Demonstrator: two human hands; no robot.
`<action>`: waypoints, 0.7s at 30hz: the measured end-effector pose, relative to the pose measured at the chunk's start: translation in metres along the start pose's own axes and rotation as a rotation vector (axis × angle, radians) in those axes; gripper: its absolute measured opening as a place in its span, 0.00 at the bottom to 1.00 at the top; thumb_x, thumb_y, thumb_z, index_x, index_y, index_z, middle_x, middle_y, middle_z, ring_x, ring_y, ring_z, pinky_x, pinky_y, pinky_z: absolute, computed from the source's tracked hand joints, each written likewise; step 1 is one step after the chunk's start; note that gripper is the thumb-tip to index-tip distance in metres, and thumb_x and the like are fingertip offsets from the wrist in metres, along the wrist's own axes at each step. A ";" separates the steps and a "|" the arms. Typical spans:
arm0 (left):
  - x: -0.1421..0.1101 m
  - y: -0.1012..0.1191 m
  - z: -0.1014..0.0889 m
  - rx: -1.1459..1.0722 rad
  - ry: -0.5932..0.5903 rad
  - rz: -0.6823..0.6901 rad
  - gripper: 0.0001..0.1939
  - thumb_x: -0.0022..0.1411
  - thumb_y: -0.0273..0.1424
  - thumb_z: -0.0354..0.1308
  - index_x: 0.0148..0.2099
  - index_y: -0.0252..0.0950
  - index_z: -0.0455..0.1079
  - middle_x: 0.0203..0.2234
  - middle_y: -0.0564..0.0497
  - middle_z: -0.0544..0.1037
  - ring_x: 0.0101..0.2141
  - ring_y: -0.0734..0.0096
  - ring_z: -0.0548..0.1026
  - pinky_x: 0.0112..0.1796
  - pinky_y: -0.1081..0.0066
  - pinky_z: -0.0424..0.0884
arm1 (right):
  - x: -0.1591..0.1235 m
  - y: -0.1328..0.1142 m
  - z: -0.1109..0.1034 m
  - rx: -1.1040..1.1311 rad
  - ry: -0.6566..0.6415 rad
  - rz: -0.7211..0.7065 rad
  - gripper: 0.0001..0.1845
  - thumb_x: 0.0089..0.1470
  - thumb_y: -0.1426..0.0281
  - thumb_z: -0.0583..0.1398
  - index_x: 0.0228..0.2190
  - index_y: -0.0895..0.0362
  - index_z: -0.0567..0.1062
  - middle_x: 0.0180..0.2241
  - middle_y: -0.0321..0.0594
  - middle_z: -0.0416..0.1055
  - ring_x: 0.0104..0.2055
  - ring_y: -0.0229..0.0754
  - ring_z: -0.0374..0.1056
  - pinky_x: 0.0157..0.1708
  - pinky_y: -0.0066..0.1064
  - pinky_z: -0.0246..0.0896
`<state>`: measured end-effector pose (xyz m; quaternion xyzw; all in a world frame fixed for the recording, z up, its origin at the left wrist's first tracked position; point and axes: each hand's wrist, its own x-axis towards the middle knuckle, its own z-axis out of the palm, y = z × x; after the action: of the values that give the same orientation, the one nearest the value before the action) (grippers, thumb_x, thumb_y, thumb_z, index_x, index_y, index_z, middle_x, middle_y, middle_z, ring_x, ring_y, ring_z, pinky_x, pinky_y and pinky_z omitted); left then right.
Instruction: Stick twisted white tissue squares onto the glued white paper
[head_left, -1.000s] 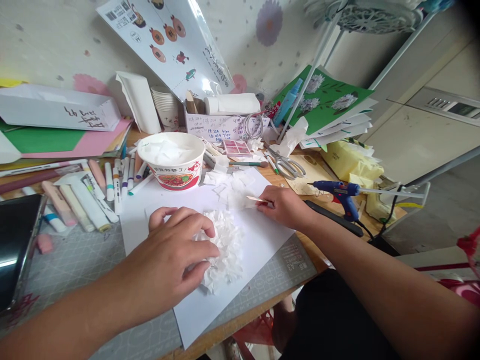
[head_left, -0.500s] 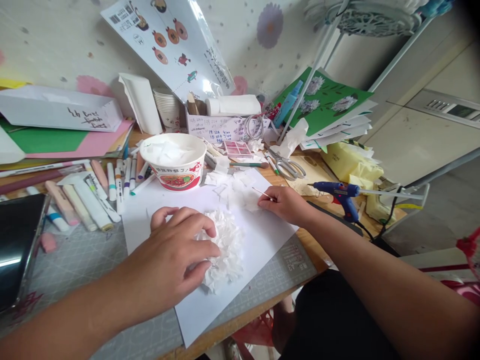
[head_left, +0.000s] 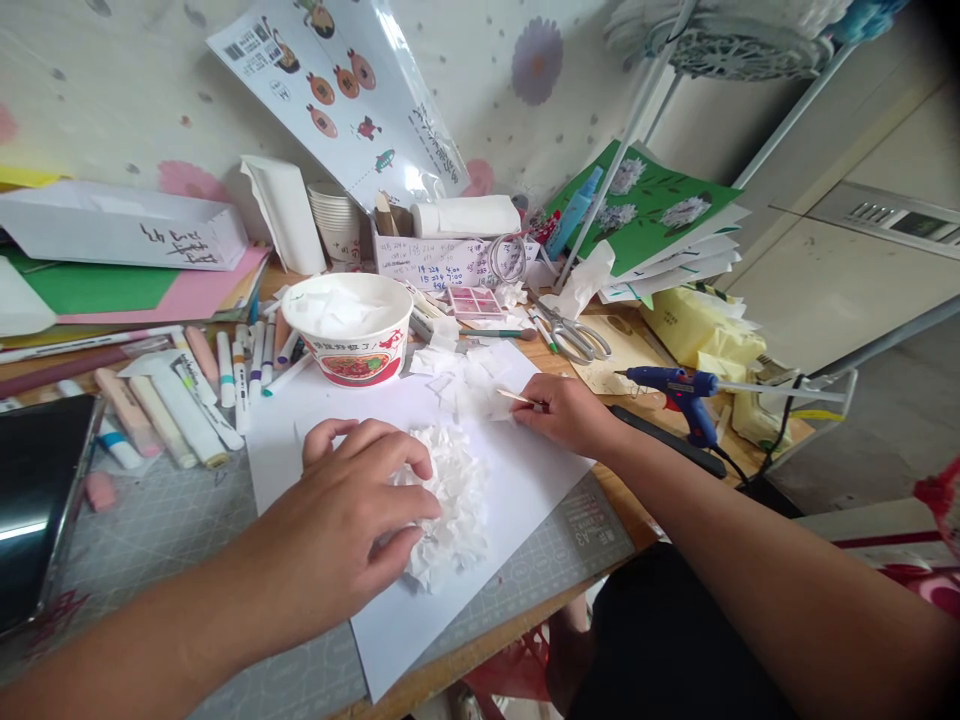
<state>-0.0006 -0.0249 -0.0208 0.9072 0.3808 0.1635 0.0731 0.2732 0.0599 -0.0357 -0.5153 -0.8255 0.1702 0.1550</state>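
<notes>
A round, ruffled white paper flower (head_left: 454,510) lies on a white sheet of paper (head_left: 525,470). My left hand (head_left: 360,510) rests over the flower's left side, fingers curved and apart, fingertips at its petals. In my right hand (head_left: 566,410) a thin pale stick (head_left: 517,398) is pinched between thumb and fingers, pointing left. Its tip is over loose white tissue pieces (head_left: 469,380) on the far part of the sheet. Part of the flower is hidden by my left hand.
A paper bowl (head_left: 349,345) with white tissue pieces stands behind the sheet. Scissors (head_left: 574,335) and a blue glue gun (head_left: 679,385) with its cord lie to the right. Several markers (head_left: 184,405) and a dark tablet-like device (head_left: 41,510) are at left, on a grey cutting mat (head_left: 187,540).
My right hand has shifted slightly, and the stick's tip has moved left and a little down over the tissue pieces. My left hand stays at the flower.
</notes>
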 end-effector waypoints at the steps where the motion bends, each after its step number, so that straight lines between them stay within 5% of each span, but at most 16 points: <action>1: 0.000 0.000 0.000 0.002 0.000 0.000 0.11 0.56 0.27 0.51 0.34 0.45 0.75 0.39 0.51 0.71 0.42 0.62 0.65 0.45 0.55 0.52 | 0.000 0.001 0.000 0.009 0.004 0.014 0.06 0.51 0.72 0.59 0.29 0.57 0.78 0.31 0.39 0.72 0.33 0.39 0.66 0.35 0.29 0.56; 21: 0.000 0.001 -0.001 -0.001 -0.004 0.000 0.11 0.57 0.27 0.51 0.34 0.45 0.74 0.39 0.52 0.71 0.43 0.62 0.65 0.45 0.56 0.51 | -0.003 -0.013 -0.008 0.093 -0.042 0.081 0.06 0.49 0.67 0.61 0.25 0.57 0.75 0.28 0.36 0.70 0.26 0.34 0.60 0.27 0.27 0.53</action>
<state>-0.0005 -0.0255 -0.0201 0.9074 0.3806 0.1618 0.0743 0.2674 0.0532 -0.0236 -0.5367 -0.7983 0.2253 0.1546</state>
